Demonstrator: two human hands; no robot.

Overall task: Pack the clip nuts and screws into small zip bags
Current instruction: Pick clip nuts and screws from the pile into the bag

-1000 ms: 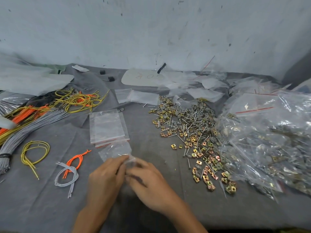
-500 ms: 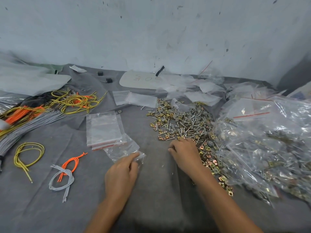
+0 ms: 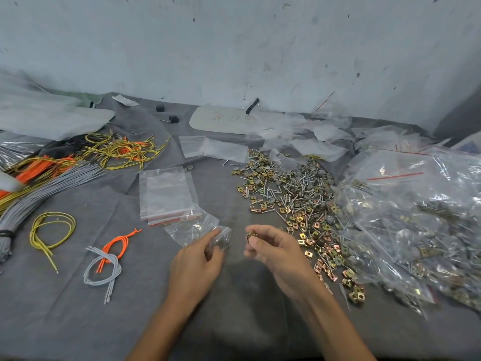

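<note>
On cloth [image 3: 78, 321]: left hand [image 3: 195, 259] pinches zip bag [image 3: 190, 230], right hand [image 3: 276, 248] pinches clip nut [image 3: 251, 234]; floppy bag mouth, nut may miss.

Soft, even, coolish light, a dim shadow on the grey cloth [image 3: 244, 295] just below the left hand [image 3: 195, 261] and right hand [image 3: 278, 252], glare on plastic bags [image 3: 416, 209] right of them, edges bowed.

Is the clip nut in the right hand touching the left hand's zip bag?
Apart. The head view shows grey cloth between the clip nut pinched in the right hand and the zip bag held by the left hand.
</note>
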